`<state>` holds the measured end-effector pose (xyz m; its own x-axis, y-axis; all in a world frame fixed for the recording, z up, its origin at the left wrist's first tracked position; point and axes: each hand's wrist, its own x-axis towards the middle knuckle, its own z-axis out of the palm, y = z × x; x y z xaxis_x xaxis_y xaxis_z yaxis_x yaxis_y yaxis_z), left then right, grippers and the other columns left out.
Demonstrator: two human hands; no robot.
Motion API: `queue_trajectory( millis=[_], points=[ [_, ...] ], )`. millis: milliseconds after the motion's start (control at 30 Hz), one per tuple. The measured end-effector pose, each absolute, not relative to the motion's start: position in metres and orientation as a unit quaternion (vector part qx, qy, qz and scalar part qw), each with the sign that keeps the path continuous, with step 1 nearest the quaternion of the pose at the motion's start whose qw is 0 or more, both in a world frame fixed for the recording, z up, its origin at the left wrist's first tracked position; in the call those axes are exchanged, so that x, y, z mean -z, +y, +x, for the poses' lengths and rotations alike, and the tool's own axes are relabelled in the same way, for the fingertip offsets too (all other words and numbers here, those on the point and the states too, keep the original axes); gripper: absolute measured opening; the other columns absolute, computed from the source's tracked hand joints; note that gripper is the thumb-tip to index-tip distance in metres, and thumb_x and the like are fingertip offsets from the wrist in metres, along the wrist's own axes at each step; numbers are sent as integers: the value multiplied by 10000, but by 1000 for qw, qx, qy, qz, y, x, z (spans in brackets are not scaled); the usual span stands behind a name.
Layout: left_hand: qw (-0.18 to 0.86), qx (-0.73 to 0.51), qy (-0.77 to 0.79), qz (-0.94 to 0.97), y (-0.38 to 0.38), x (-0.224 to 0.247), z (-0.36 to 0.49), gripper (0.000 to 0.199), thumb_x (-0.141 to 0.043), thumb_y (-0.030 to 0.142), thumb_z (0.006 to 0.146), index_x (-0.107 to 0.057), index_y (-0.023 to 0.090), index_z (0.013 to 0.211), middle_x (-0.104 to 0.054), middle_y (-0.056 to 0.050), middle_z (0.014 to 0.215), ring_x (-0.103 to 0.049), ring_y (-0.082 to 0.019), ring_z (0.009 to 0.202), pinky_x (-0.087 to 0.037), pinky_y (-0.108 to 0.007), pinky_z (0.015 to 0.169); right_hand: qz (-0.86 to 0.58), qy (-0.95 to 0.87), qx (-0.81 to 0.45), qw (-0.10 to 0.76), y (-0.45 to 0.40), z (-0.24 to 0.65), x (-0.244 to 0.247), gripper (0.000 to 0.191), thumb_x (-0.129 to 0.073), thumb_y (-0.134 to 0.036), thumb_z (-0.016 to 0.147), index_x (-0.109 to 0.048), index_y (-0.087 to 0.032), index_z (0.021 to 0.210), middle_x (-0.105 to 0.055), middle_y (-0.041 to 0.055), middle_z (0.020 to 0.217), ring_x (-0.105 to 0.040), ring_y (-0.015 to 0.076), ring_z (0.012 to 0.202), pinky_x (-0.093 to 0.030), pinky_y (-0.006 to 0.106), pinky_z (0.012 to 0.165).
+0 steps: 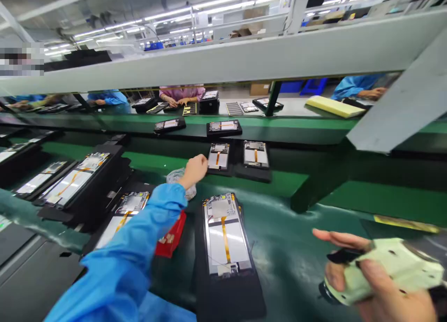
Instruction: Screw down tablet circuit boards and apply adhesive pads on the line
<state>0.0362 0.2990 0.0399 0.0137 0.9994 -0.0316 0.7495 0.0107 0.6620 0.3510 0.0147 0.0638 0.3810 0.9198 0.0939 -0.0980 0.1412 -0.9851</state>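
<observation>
Well, the left hand (194,170) reaches forward from a blue sleeve (136,238), its fingers curled and largely hidden. It sits just above a crumpled clear bag (179,182), but whether it grips the bag I cannot tell. At lower right, the right hand (394,305) is closed around a pale green holder (398,266), with one finger stretched out along the top. That firm wrap keeps the holder lifted off the green surface (282,247), perhaps so it can be turned and inspected in the hand.

At bottom centre, between the hands, a panel (223,245) lies face up on a black tray (226,296), with an orange strip (225,238) running down its middle. More trayed panels line the surface in spaced rows toward the upper centre and along the left. Such spacing probably keeps each panel separate and its strip exposed and within reach. A red packet (171,233) lies beneath the left forearm, partly hidden by the sleeve.

Beyond a pale grey beam (226,57), a co-worker's hands (179,97) work at upper centre, below pink sleeves. Another person's blue sleeve (354,86) shows at upper right, beside a yellow pad (333,106).
</observation>
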Motion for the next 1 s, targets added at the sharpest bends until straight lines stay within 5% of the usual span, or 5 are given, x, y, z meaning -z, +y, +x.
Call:
queue_trajectory(
  millis=[133, 233, 400, 600, 1000],
  points=[
    [202, -52, 677, 705, 281, -17, -44, 235, -665, 313, 957, -680, 135, 1110, -684, -114, 1178, -656, -257, 1105, -539, -450, 968, -466, -366, -422, 686, 43, 324, -70, 197, -702, -447, 862, -756, -291, 970, -733, 123, 826, -565, 211, 422, -466, 390, 365],
    [179, 37, 664, 725, 277, 1, -59, 377, -647, 368, 976, -609, 147, 1280, -628, -117, 1282, -650, -243, 1097, -571, -458, 929, -405, -414, -438, 688, 72, 289, -78, 234, -771, -446, 817, -746, -277, 978, -742, 106, 821, -595, 213, 425, -478, 375, 366],
    [154, 100, 635, 750, 289, 8, -64, 366, -644, 370, 979, -614, 153, 1271, -631, -112, 1278, -649, -242, 1101, -569, -458, 934, -351, -470, -437, 682, 118, 238, -87, 267, -795, -411, 820, -706, -221, 984, -760, 81, 831, -634, 194, 429, -512, 341, 397],
    [147, 78, 618, 769, 290, 5, -79, 115, -663, 205, 898, -743, 132, 936, -732, -162, 1066, -687, -305, 1074, -508, -414, 963, -333, -504, -421, 677, 170, 199, -81, 261, -792, -386, 827, -682, -199, 971, -764, 45, 821, -639, 156, 432, -515, 299, 422],
    [204, -45, 637, 742, 292, 12, -88, 294, -446, 221, 936, -712, 96, 933, -738, -214, 1008, -704, -337, 1001, -493, -408, 945, -361, -531, -420, 642, 223, 174, -49, 225, -750, -380, 866, -665, -193, 958, -758, 23, 847, -630, 125, 460, -528, 280, 459]
  ],
)
